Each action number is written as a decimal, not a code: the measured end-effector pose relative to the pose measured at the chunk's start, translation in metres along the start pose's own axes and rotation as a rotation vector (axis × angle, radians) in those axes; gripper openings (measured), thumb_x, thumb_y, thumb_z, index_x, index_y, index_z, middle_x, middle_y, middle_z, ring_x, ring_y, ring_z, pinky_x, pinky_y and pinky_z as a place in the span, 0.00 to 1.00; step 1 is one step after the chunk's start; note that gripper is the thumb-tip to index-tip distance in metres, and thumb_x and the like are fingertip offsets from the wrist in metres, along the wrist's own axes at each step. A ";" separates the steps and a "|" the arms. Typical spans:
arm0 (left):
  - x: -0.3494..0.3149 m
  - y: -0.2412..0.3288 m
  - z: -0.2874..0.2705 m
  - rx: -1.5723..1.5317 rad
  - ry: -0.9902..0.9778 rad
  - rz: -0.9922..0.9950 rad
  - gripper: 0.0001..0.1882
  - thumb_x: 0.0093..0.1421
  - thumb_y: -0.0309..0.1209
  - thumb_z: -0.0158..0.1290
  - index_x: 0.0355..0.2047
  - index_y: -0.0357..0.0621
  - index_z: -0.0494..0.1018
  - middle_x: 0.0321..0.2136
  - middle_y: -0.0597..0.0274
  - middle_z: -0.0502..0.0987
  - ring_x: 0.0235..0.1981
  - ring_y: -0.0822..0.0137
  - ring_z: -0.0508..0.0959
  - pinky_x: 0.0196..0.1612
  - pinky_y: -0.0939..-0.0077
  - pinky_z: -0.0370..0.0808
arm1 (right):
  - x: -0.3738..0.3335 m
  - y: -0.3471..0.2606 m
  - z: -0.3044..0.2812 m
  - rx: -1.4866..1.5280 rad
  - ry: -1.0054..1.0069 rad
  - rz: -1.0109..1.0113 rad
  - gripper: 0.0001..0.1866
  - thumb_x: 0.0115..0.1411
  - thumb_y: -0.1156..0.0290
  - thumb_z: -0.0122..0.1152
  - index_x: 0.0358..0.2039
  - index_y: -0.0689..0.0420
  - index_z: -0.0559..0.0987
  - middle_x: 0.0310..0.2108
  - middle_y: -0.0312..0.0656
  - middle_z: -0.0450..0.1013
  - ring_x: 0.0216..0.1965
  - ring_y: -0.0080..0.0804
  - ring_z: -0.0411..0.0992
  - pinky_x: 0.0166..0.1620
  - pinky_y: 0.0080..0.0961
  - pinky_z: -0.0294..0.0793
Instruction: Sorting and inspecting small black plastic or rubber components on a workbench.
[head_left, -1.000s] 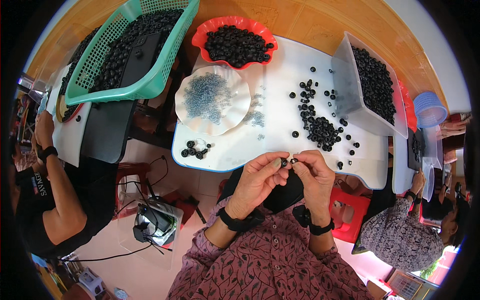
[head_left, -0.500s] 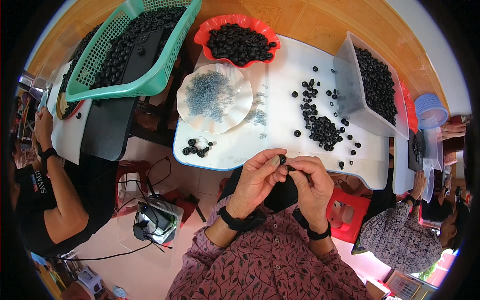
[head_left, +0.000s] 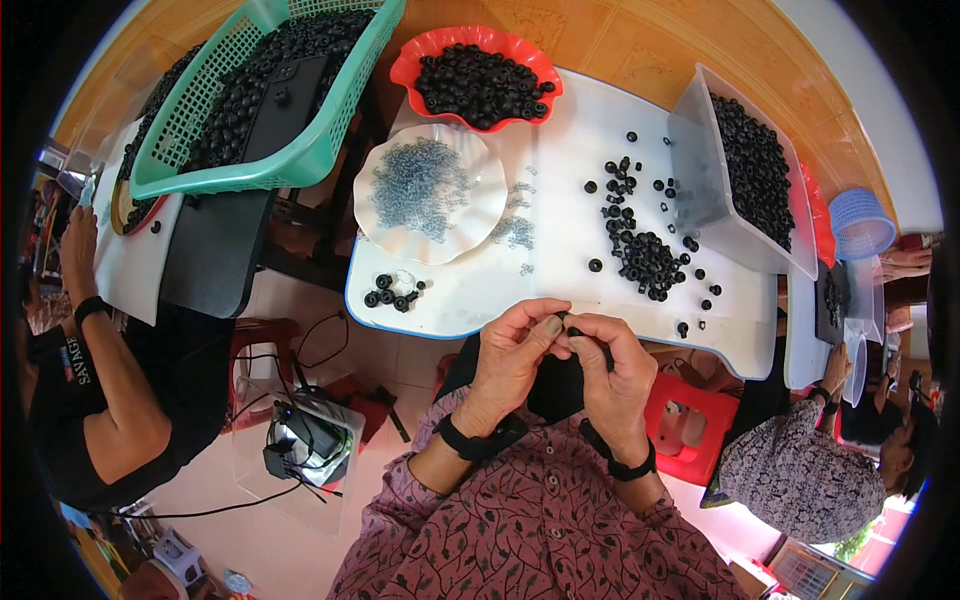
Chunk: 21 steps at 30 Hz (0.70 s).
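Note:
My left hand [head_left: 508, 360] pinches a small round black part [head_left: 563, 317] between thumb and fingertips, above my lap at the table's near edge. Against it, my right hand [head_left: 617, 385] has thumb and fingers closed on a second small black part [head_left: 574, 331]. The fingertips of both hands meet and cover most of the two pieces. A heap of similar black parts [head_left: 648, 262] lies on the white table [head_left: 560, 220] beyond my right hand. A smaller cluster of black parts [head_left: 385, 297] sits near the left front corner.
A white scalloped plate [head_left: 375, 225] holds tiny clear rings. Behind it stands a red bowl [head_left: 402, 75] of black parts. A clear bin [head_left: 700, 170] full of them is at the right, and a green basket [head_left: 250, 180] at the left. Co-workers sit on both sides.
My right hand has shifted slightly left, bringing its black part up against the one in my left hand. The co-worker's hand at the left has moved a little.

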<state>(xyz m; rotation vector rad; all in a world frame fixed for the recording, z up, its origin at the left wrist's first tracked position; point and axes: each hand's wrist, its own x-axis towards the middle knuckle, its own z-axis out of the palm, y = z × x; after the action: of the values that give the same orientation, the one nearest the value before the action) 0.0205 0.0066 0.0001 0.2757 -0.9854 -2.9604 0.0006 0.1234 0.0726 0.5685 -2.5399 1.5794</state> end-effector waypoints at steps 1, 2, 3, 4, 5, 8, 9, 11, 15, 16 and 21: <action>0.000 0.000 -0.002 -0.023 0.000 -0.008 0.13 0.65 0.24 0.51 0.49 0.36 0.73 0.34 0.62 0.78 0.31 0.75 0.77 0.37 0.83 0.77 | 0.000 0.001 0.001 0.047 -0.019 0.047 0.07 0.59 0.83 0.59 0.39 0.64 0.76 0.35 0.43 0.77 0.31 0.24 0.75 0.37 0.19 0.75; 0.001 0.000 -0.003 -0.025 -0.001 -0.009 0.13 0.65 0.24 0.51 0.49 0.36 0.73 0.34 0.62 0.78 0.31 0.75 0.77 0.37 0.83 0.77 | 0.000 0.002 0.000 0.044 -0.019 0.048 0.07 0.59 0.83 0.59 0.39 0.64 0.76 0.35 0.43 0.77 0.31 0.24 0.75 0.37 0.19 0.75; 0.001 0.001 -0.004 -0.108 -0.021 -0.052 0.13 0.65 0.24 0.51 0.49 0.36 0.73 0.33 0.62 0.78 0.31 0.74 0.77 0.37 0.83 0.77 | -0.001 0.004 0.000 0.170 -0.024 0.122 0.07 0.59 0.83 0.59 0.39 0.64 0.76 0.35 0.42 0.76 0.31 0.23 0.75 0.38 0.18 0.75; 0.002 0.001 -0.004 -0.191 -0.040 -0.094 0.13 0.65 0.24 0.51 0.49 0.36 0.73 0.33 0.62 0.78 0.31 0.74 0.77 0.37 0.83 0.77 | -0.001 0.005 -0.001 0.296 -0.030 0.196 0.07 0.60 0.82 0.58 0.39 0.64 0.76 0.35 0.41 0.76 0.32 0.22 0.75 0.39 0.18 0.75; 0.003 0.002 -0.005 -0.192 -0.039 -0.093 0.13 0.65 0.24 0.51 0.49 0.36 0.73 0.33 0.62 0.78 0.31 0.74 0.77 0.37 0.83 0.77 | 0.000 0.006 0.000 0.296 -0.031 0.196 0.07 0.60 0.82 0.58 0.39 0.64 0.76 0.35 0.41 0.76 0.32 0.22 0.75 0.39 0.18 0.75; 0.004 0.005 -0.005 -0.307 -0.103 -0.146 0.12 0.65 0.25 0.50 0.48 0.35 0.73 0.33 0.61 0.77 0.32 0.74 0.77 0.36 0.82 0.77 | 0.001 0.011 0.000 0.429 0.011 0.192 0.07 0.59 0.83 0.59 0.39 0.64 0.76 0.36 0.40 0.74 0.35 0.23 0.73 0.40 0.17 0.73; 0.004 0.005 -0.005 -0.319 -0.106 -0.146 0.12 0.65 0.25 0.50 0.48 0.35 0.73 0.34 0.61 0.77 0.32 0.74 0.77 0.36 0.82 0.77 | 0.002 0.015 0.000 0.339 0.031 0.151 0.07 0.58 0.83 0.60 0.39 0.63 0.77 0.36 0.39 0.73 0.36 0.23 0.73 0.41 0.17 0.72; 0.004 0.005 -0.005 -0.332 -0.109 -0.145 0.12 0.65 0.25 0.50 0.48 0.34 0.73 0.34 0.61 0.77 0.32 0.74 0.77 0.36 0.82 0.77 | 0.003 0.020 -0.001 0.247 0.050 0.111 0.07 0.58 0.83 0.60 0.38 0.63 0.77 0.37 0.39 0.72 0.37 0.23 0.72 0.42 0.16 0.71; 0.004 0.006 -0.005 -0.326 -0.114 -0.137 0.12 0.65 0.25 0.50 0.48 0.34 0.73 0.35 0.60 0.77 0.32 0.74 0.77 0.36 0.82 0.78 | 0.004 0.021 0.000 0.211 0.041 0.116 0.07 0.57 0.83 0.61 0.37 0.63 0.78 0.37 0.38 0.71 0.37 0.23 0.71 0.41 0.17 0.71; 0.004 0.006 -0.005 -0.322 -0.117 -0.138 0.12 0.65 0.25 0.50 0.48 0.34 0.73 0.35 0.60 0.77 0.33 0.73 0.77 0.36 0.82 0.78 | 0.004 0.021 0.001 0.238 0.043 0.127 0.07 0.57 0.82 0.61 0.37 0.62 0.79 0.37 0.38 0.70 0.37 0.23 0.71 0.41 0.16 0.71; 0.004 0.007 -0.004 -0.287 -0.107 -0.125 0.13 0.65 0.25 0.50 0.48 0.34 0.72 0.36 0.60 0.78 0.33 0.73 0.78 0.36 0.82 0.78 | 0.006 0.022 0.002 0.247 0.045 0.135 0.07 0.57 0.83 0.61 0.37 0.62 0.79 0.37 0.37 0.70 0.37 0.23 0.71 0.41 0.16 0.71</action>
<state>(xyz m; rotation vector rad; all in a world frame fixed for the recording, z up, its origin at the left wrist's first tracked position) 0.0166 -0.0018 0.0005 0.1801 -0.5550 -3.2060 -0.0125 0.1289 0.0545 0.3838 -2.4128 1.9463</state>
